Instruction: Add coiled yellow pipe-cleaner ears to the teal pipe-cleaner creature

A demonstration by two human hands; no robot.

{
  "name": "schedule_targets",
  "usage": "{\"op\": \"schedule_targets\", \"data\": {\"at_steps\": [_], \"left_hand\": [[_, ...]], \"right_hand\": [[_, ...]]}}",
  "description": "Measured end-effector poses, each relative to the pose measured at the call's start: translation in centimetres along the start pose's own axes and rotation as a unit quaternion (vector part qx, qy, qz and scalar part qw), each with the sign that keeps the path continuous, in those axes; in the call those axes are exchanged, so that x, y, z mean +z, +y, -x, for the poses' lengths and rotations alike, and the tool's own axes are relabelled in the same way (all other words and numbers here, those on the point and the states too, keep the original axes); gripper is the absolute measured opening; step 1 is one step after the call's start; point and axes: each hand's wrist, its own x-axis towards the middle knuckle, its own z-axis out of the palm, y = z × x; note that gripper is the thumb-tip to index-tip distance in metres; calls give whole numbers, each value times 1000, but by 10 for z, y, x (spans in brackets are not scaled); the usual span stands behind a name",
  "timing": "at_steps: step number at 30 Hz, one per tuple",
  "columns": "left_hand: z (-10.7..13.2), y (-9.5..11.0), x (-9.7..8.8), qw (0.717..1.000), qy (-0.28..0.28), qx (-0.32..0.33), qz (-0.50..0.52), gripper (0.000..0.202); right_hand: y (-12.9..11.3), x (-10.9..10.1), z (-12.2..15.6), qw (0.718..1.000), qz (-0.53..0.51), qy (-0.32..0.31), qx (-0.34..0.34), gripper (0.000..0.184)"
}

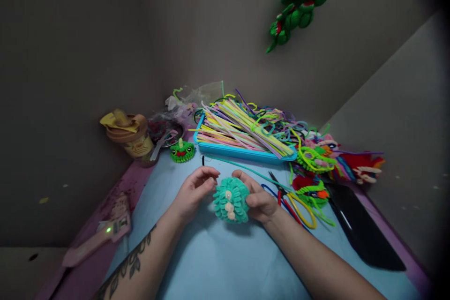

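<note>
My right hand point(260, 197) holds a fluffy teal pipe-cleaner figure point(231, 201) from its right side, thumb in front. The figure is round and ridged, with pale beige bits and a small shiny eye-like dot on the side facing me. My left hand point(197, 192) is just left of it, fingers loosely bent and thumb apart from them. Nothing shows between those fingers, and whether a fingertip touches the figure is hard to tell. Beyond both hands, a long teal pipe cleaner point(246, 167) lies on the light blue table cover point(211, 262).
Behind is a blue tray point(242, 153) heaped with pipe cleaners point(242, 126). Scissors point(281, 187), pliers with yellow handles point(305, 211) and a black tray-like piece point(365, 229) lie at right. A green frog-like figure point(183, 151), a cup point(131, 136) and a pink glue gun point(98, 239) are at left.
</note>
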Motion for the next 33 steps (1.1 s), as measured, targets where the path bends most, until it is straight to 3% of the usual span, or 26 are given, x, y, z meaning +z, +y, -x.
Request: {"op": "schedule_targets", "data": {"at_steps": [4, 9, 17, 26, 33], "left_hand": [[0, 4, -5, 983, -32, 119, -139, 17], [3, 12, -3, 959, -85, 120, -243, 16], [5, 15, 1, 937, -91, 144, -305, 18], [0, 8, -3, 964, 53, 171, -196, 26], [-12, 5, -14, 971, 227, 80, -19, 22]], "right_hand": [[0, -1, -1, 1000, 15, -8, 9, 64], [0, -2, -2, 999, 35, -13, 17, 63], [-2, 3, -2, 998, 51, -13, 36, 59], [2, -2, -1, 999, 32, -9, 24, 61], [-2, 1, 1, 999, -54, -1, -5, 61]]}}
